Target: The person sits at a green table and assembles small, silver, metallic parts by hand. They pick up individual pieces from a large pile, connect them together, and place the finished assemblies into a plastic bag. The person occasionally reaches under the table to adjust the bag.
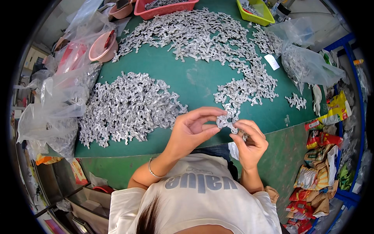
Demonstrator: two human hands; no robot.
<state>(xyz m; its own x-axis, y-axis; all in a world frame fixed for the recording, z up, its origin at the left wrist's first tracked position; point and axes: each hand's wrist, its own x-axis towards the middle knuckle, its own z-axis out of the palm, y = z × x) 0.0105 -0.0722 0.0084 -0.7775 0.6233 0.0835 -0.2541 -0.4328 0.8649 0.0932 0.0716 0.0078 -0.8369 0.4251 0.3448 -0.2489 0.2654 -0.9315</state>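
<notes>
Left hand (194, 130): thumb and fingers are nearly closed, and the left side of a silver metal part (223, 121) is pinched between their tips.
Right hand (252, 146): fingers are curled in, with the part's right side gripped; whether the metal glimpsed among them belongs to the same part cannot be told.
Silver metal part: it is held between both hands, over the green tabletop (194, 80) toward its near edge.
Left pile (128, 107): similar parts are heaped beside the left hand.
Far spread (206, 37): more are strewn in an arc.
Far edge: a pink tray (165, 11) and a yellow-green tray (255, 17) are placed there.
</notes>
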